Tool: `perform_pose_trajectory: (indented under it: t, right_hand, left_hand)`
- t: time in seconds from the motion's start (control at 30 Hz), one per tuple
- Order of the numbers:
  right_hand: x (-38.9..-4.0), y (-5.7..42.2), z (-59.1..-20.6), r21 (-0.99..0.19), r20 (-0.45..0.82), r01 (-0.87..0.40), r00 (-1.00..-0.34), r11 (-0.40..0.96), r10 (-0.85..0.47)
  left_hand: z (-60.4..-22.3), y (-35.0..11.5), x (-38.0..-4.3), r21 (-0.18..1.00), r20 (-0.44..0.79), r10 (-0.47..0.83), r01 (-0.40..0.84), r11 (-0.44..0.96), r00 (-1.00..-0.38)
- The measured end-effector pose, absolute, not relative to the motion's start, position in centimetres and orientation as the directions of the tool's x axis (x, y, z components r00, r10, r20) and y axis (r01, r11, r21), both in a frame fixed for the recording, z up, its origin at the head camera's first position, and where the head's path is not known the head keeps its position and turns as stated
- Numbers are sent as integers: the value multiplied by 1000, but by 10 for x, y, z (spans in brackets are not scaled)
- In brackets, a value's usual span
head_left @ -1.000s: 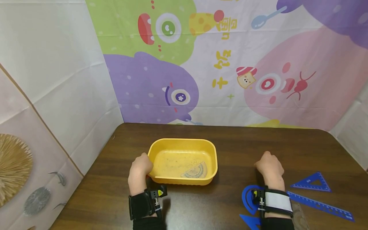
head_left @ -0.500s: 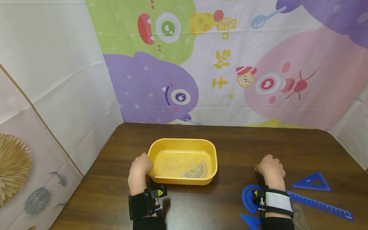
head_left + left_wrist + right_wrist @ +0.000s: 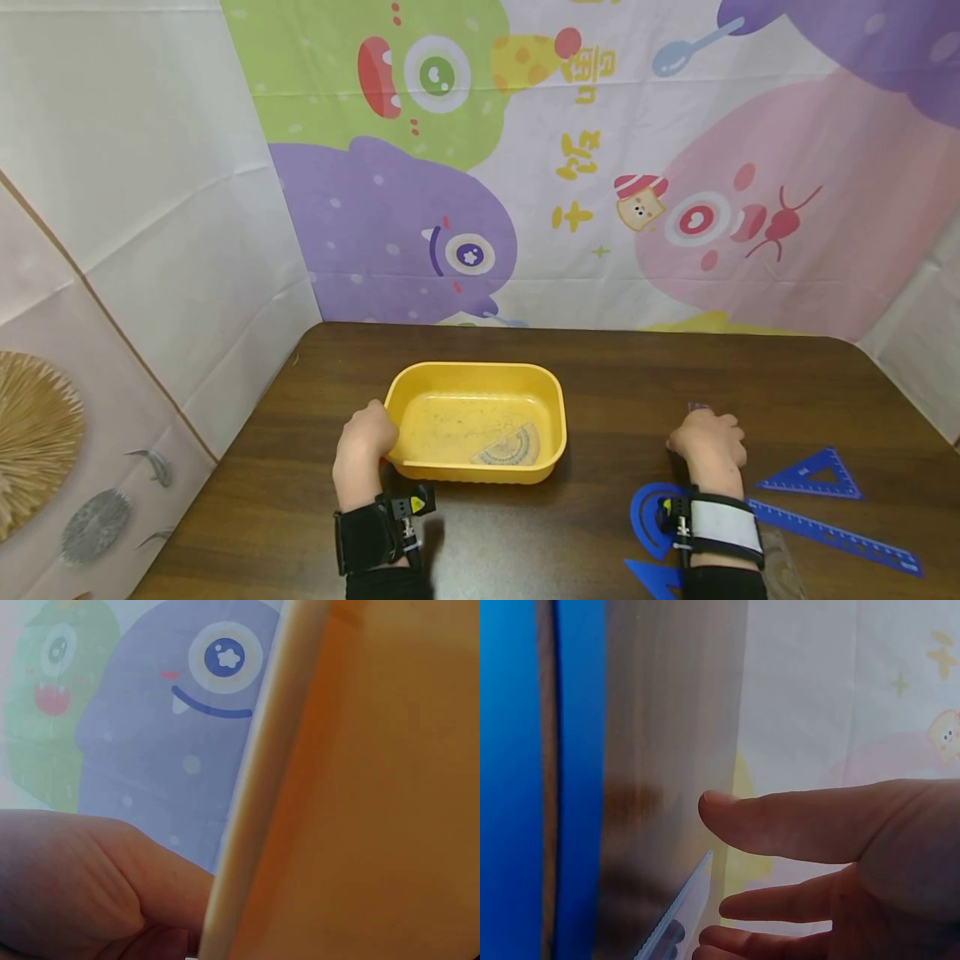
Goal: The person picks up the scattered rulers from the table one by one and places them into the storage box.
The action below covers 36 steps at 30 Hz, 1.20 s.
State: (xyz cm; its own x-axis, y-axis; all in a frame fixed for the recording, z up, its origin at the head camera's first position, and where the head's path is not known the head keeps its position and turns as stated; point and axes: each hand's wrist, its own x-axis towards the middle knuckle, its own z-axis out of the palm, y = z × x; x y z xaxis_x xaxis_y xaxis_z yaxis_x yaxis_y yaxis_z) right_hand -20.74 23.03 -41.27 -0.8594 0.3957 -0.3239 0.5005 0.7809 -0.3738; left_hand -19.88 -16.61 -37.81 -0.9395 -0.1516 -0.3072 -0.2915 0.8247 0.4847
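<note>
My left hand (image 3: 366, 437) grips the left rim of a yellow plastic basin (image 3: 480, 473); in the left wrist view the basin wall (image 3: 360, 795) fills the right side, and my fingertips are hidden. Inside the basin lies a clear protractor (image 3: 512, 446). Over on the right, my right hand (image 3: 707, 442) is low over the table. The right wrist view shows its thumb (image 3: 780, 821) and fingers apart, beside a clear plastic piece (image 3: 679, 915) with a finely toothed edge. Only a small marked end (image 3: 697, 406) of that piece shows past my fingers from above; its kind is unclear.
Near my right forearm lie a blue set square (image 3: 813, 475), a blue ruler (image 3: 840, 537), a blue protractor (image 3: 647, 521), another blue piece (image 3: 651, 577) and a clear piece (image 3: 782, 562). The brown table (image 3: 525, 542) meets a printed cloth (image 3: 585, 275) at the back.
My right hand has drawn slightly back toward me and its fingers have spread, so a marked end of the clear piece now shows beyond them. The left hand and basin have stayed put.
</note>
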Motion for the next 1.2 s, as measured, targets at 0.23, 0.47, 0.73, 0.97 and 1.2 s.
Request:
perform_pose_trajectory:
  t: [0.23, 0.47, 0.73, 0.97, 1.2]
  right_hand:
    - [-206, 231, -415, -375, -321, 512, -854, 773, 410]
    - [-207, 234, -417, -384, -306, 526, -848, 759, 433]
    - [-206, 237, -418, -394, -270, 525, -851, 755, 451]
    - [-206, 238, -419, -389, -259, 526, -850, 757, 458]
    - [-206, 237, -419, -388, -230, 517, -856, 763, 463]
  left_hand:
    - [-378, -166, -198, 488, -306, -150, -290, 823, -940]
    - [-378, -166, -198, 482, -300, -154, -289, 827, -941]
    - [-378, -166, -198, 495, -305, -152, -293, 818, -940]
    - [-378, -166, -199, 496, -312, -150, -295, 817, -938]
    - [-378, -166, -198, 502, -310, -149, -295, 813, -939]
